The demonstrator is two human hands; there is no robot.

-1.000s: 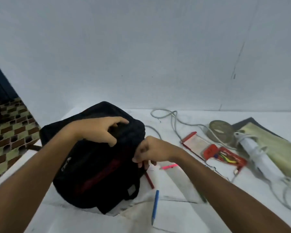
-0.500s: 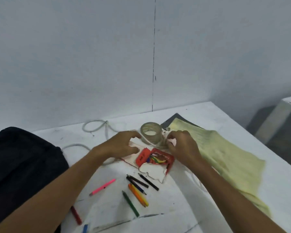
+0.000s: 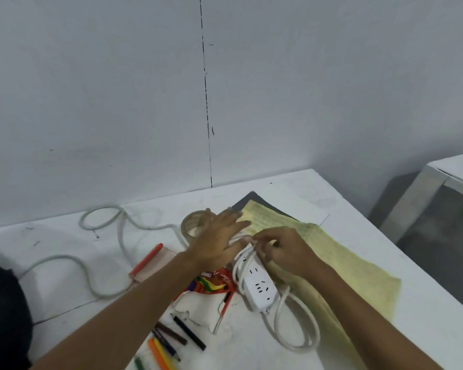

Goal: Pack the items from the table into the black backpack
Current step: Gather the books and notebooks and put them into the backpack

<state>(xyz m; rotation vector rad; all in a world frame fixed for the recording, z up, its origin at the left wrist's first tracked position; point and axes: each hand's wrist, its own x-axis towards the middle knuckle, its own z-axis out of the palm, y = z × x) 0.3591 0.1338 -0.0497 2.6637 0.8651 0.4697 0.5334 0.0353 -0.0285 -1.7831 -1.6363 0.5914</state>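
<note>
A white power strip (image 3: 259, 285) with its looped white cord (image 3: 297, 335) lies mid-table, partly on a yellow cloth (image 3: 340, 265). My right hand (image 3: 284, 249) pinches the cord at the strip's far end. My left hand (image 3: 219, 241) hovers just left of it, fingers spread flat over the cord and a roll of clear tape (image 3: 191, 224). The black backpack (image 3: 3, 316) shows only as a dark edge at the far left. A torn red crayon packet (image 3: 211, 285) and several loose crayons (image 3: 171, 340) lie below my left forearm.
A long grey-white cable (image 3: 99, 222) snakes across the table's left half. A thin booklet with a red spine (image 3: 150, 260) lies beside my left arm. A dark sheet (image 3: 247, 200) peeks from under the cloth. A second table (image 3: 439, 182) stands at right across a gap.
My view swung right, away from the backpack. Both hands left the backpack and came to the power strip, which now lies lifted onto the cloth's edge with my right hand pinching its cord.
</note>
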